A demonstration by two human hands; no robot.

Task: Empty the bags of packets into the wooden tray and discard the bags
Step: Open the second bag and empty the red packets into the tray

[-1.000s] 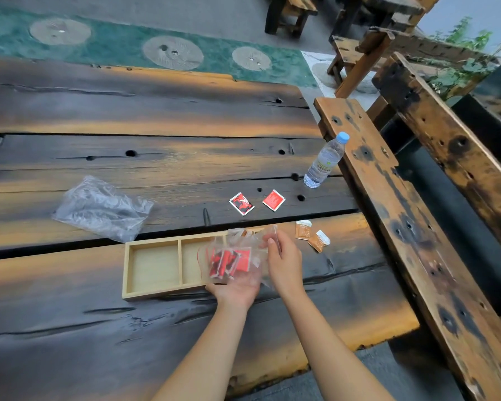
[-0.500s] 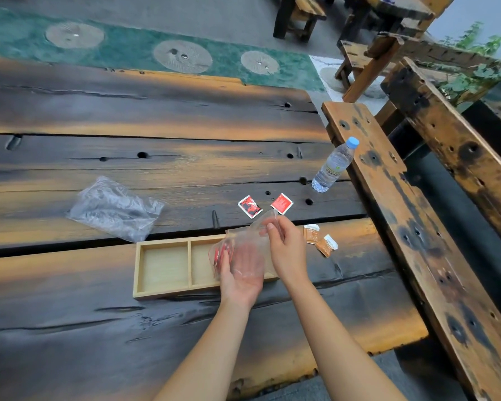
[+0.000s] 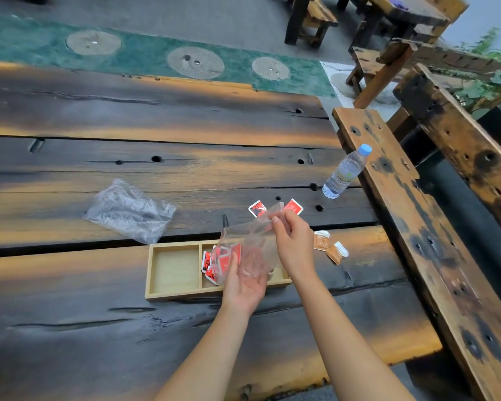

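Note:
A clear plastic bag [image 3: 252, 241] is held tilted over the wooden tray [image 3: 174, 293]. My right hand [image 3: 294, 244] pinches its upper end and my left hand [image 3: 245, 280] supports it from below. Red packets [image 3: 222, 260] are sliding out of the bag's lower left end into the tray's middle compartment. The left compartment holds nothing. The tray's right end is hidden behind my hands and the bag.
A second crumpled clear bag [image 3: 130, 211] lies on the table left of and beyond the tray. Two red packets [image 3: 257, 208] and two brown packets [image 3: 329, 246] lie loose nearby. A water bottle [image 3: 346, 172] stands at the right, beside a bench [image 3: 417, 227].
My right hand has lifted the bag's end higher and tipped it. The red packets have slid from the middle of the bag down to its left end and into the tray.

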